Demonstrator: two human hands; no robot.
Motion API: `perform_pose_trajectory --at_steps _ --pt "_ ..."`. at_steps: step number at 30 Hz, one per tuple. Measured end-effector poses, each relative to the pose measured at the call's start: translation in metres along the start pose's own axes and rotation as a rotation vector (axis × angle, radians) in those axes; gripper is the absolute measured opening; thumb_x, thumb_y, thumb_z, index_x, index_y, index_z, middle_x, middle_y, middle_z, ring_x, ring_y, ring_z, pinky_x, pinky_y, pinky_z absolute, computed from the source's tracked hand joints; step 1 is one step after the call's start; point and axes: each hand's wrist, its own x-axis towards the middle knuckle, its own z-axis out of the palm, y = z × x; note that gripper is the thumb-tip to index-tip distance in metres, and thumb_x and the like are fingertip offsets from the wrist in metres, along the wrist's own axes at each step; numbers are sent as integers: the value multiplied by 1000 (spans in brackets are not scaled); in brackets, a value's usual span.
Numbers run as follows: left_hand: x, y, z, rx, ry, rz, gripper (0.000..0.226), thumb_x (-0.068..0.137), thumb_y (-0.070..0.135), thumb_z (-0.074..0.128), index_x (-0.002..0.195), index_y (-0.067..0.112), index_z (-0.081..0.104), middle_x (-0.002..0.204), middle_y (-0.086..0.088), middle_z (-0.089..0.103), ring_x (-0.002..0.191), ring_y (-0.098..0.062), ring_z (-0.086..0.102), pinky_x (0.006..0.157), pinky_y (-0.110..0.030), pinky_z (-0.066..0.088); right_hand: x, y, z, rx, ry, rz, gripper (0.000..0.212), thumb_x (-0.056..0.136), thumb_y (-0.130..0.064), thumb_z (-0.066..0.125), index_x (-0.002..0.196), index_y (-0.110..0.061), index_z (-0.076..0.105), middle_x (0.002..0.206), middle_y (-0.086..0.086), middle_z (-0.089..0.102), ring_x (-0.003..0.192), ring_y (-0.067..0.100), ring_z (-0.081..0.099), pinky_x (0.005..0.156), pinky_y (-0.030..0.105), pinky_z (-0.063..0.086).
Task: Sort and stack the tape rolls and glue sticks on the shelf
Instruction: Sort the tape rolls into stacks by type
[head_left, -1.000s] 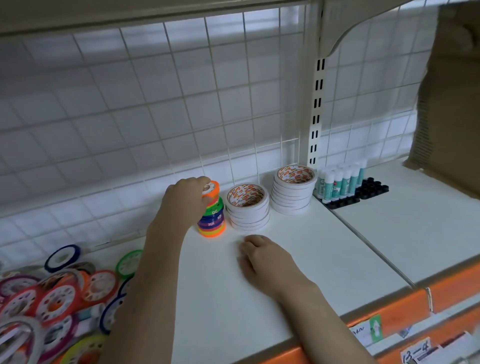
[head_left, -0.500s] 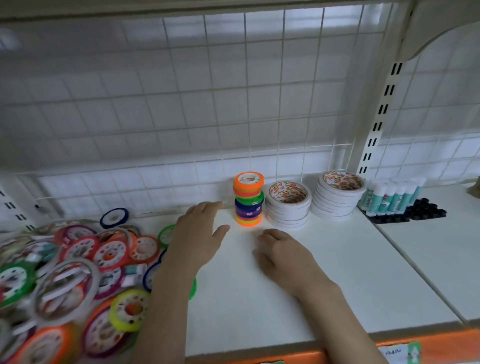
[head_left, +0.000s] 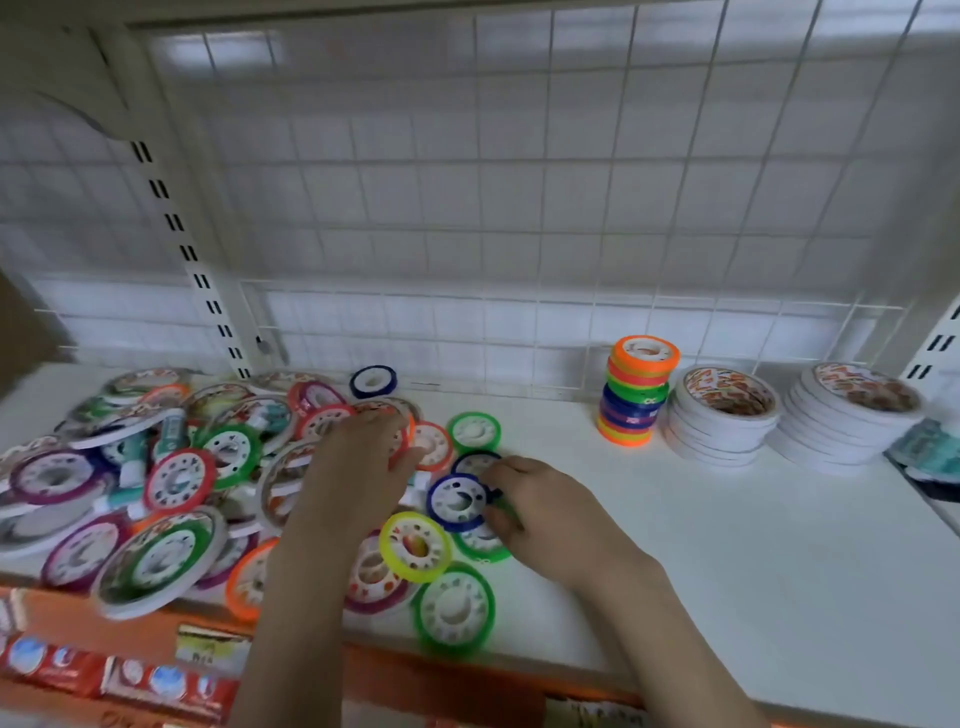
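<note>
Tape rolls in mixed colours lie in a loose heap across the 9 o'clock half of the white shelf, with glue sticks mixed in. At 2 o'clock stand two stacks of white tape and, just beside them, one sorted stack of coloured rolls against the wire grid. The left hand rests palm-down on the heap, fingers spread and fairly straight. The right hand, at centre, pinches the rim of a blue roll with curled fingers. A yellow roll lies at its 7 o'clock.
</note>
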Motion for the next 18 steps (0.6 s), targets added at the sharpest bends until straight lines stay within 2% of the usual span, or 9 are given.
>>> perform_pose_trajectory --at_steps 3,7,11,13,16,18 --pt "-8 -10 -7 42 19 -44 29 91 33 55 112 14 62 105 -3 63 99 -22 58 76 -32 47 7 -9 4 21 0 -69 37 91 -27 48 127 -19 52 131 -4 49 116 15 46 84 21 38" --pt "-15 -19 -10 62 -2 -81 38 93 37 51 125 18 56 116 -2 59 105 -19 54 85 -31 46 11 -11 13 1 -59 -76 40 89 -34 54 127 -21 54 134 -4 48 120 18 46 89 29 45" --pt "-17 -20 -11 78 -9 -90 41 93 38 51 129 19 53 122 -1 57 112 -19 51 92 -32 43 13 -11 18 13 -49 -91 28 91 -28 51 114 -14 61 129 -2 51 118 17 47 88 31 45" --pt "-15 -19 -11 132 -1 -71 38 93 38 50 124 18 56 119 -1 59 111 -19 52 93 -32 41 14 -11 17 11 -46 -66 28 93 -25 49 114 -9 58 126 2 51 112 20 49 86 31 44" --pt "-7 -13 -9 195 28 -50 29 92 36 51 107 14 62 102 -1 61 101 -21 55 89 -33 42 12 -10 13 7 -10 -36 30 96 -26 45 117 -6 55 126 4 48 113 20 47 89 29 42" --pt "-4 -10 -6 240 -25 -76 28 92 37 51 100 12 62 101 -3 59 104 -23 54 90 -34 40 9 -7 10 12 6 -18 30 97 -26 44 115 -6 54 126 4 47 114 19 45 88 27 41"
